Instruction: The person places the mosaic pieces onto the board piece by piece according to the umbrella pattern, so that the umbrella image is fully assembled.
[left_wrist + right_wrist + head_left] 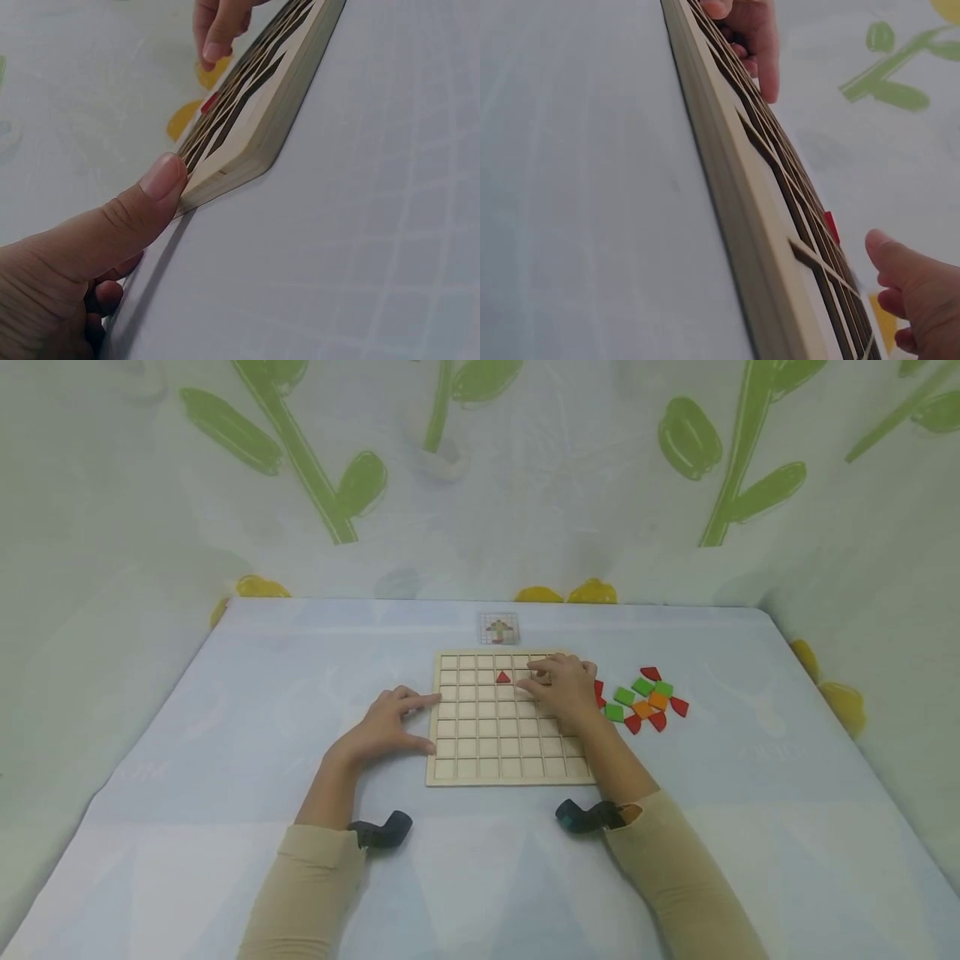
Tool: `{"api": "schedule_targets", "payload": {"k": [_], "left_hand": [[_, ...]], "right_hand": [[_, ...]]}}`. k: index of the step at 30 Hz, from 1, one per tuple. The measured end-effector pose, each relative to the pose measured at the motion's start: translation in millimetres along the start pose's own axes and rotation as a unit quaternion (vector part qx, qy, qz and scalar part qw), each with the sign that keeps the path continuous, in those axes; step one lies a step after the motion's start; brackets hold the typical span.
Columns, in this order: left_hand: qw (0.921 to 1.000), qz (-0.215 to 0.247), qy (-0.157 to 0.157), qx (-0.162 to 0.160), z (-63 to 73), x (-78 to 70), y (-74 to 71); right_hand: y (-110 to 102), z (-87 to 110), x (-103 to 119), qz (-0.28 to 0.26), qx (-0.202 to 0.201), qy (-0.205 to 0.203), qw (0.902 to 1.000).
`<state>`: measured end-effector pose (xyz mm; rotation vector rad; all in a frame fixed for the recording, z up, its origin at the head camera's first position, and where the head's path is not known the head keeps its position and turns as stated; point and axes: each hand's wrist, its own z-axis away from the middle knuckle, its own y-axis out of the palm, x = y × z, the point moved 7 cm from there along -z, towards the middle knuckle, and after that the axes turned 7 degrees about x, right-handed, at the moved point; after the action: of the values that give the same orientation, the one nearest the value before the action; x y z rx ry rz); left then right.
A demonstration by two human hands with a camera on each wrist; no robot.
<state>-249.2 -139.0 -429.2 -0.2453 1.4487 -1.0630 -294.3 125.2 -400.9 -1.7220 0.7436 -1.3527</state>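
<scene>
A square wooden grid board [467,749] lies on the table, and a single red piece [502,678] with a pointed top sits in one of its upper cells. My left hand [384,724] touches the board's left edge with thumb and index finger spread apart; in the left wrist view its thumb [150,196] is right at the board's corner. Over the board's upper right part is my right hand [567,691], thumb and index finger bent with a gap between them. Nothing shows in that gap.
To the right of the board lies a loose group of green pieces [624,696], orange pieces [642,709] and red pieces [679,706]. A small clear-looking card [498,628] with a gridded picture lies behind the board. A leaf-printed backdrop [525,485] rises at the table's back edge.
</scene>
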Motion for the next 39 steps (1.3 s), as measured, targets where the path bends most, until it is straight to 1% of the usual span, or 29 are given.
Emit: {"api": "schedule_targets", "payload": {"k": [4,9,14,17,20,29,39], "left_hand": [[1.0,-0.001,-0.005,0.001,-0.3,-1.1,0.2],[1.0,0.0,-0.005,0.001,0.3,-2.0,-0.3],[1.0,0.008,-0.002,-0.002,0.4,-1.5,-0.1],[1.0,0.009,-0.002,-0.002,-0.1,-1.1,1.1],[1.0,0.008,0.001,0.0,-0.1,-1.5,2.1],[1.0,0.007,0.005,-0.003,2.2,-4.7,1.0],[1.0,0.006,0.003,-0.005,1.7,-3.1,1.0]], "right_hand": [[-5,2.7,-5,-0.005,-0.01,0.001,0.9999],[-9,5.1,-11,-0.01,-0.011,0.014,0.9998],[-8,2.3,-2,-0.029,-0.01,-0.018,0.9994],[-4,-1.0,6,-0.036,-0.002,-0.026,0.999],[1,-5.1,11,-0.027,0.008,-0.02,0.9994],[16,-15.7,20,-0.008,0.017,-0.031,0.9993],[21,-19.8,26,0.016,0.026,-0.02,0.9993]]}}
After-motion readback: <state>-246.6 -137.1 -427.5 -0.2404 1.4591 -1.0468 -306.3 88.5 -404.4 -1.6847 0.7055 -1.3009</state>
